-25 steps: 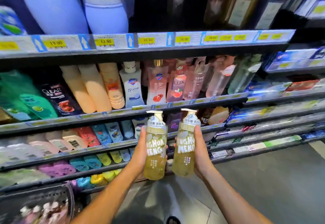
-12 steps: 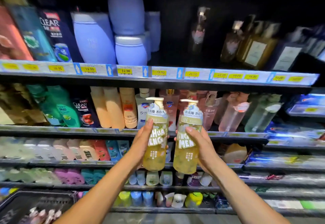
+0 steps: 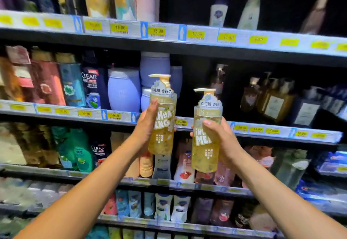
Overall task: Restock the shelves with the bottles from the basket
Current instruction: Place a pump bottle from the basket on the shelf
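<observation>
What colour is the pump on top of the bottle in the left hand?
Pale cream-yellow, seen in the head view: the pump tops the yellow bottle gripped by the left hand.

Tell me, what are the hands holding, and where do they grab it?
Left hand grips the left pump bottle round its middle; right hand grips the right pump bottle likewise.

Single head-worn wide-angle view, facing forward at shelves [image 3: 206, 51], close up, shelf edges sloping down to the right. Left hand [image 3: 146, 128] with left bottle [image 3: 163, 141], right hand [image 3: 221, 139] with right bottle [image 3: 204, 154], mid-frame at arm's length. Nearest price tags [image 3: 158, 31] readable, outer ones blurred.
</observation>
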The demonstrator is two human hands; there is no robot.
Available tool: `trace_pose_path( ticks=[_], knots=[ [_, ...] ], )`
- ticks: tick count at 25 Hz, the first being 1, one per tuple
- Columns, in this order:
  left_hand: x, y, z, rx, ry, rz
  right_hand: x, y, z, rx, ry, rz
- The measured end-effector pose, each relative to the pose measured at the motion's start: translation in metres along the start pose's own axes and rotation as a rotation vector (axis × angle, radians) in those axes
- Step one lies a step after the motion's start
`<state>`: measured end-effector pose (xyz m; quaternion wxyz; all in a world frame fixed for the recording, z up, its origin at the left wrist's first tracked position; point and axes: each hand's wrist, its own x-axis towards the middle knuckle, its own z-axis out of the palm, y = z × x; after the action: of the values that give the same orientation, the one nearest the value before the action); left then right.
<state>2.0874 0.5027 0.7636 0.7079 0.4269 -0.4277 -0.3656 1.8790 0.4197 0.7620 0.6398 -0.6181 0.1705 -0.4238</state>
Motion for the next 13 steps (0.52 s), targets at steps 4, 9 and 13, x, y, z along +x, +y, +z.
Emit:
trace_pose_path(
  ticks=[4,9,13],
  knots=[
    [0.025,0.020,-0.001,-0.011,0.013,0.066,0.032,-0.052,0.008,-0.190,-0.063,-0.242],
    [0.030,0.007,-0.011,-0.106,-0.019,0.030,0.053,-0.101,0.016,-0.367,-0.109,-0.399],
    [0.028,0.003,-0.012,-0.115,-0.031,0.056,0.069,-0.098,0.012,-0.489,-0.120,-0.449]
  ],
)
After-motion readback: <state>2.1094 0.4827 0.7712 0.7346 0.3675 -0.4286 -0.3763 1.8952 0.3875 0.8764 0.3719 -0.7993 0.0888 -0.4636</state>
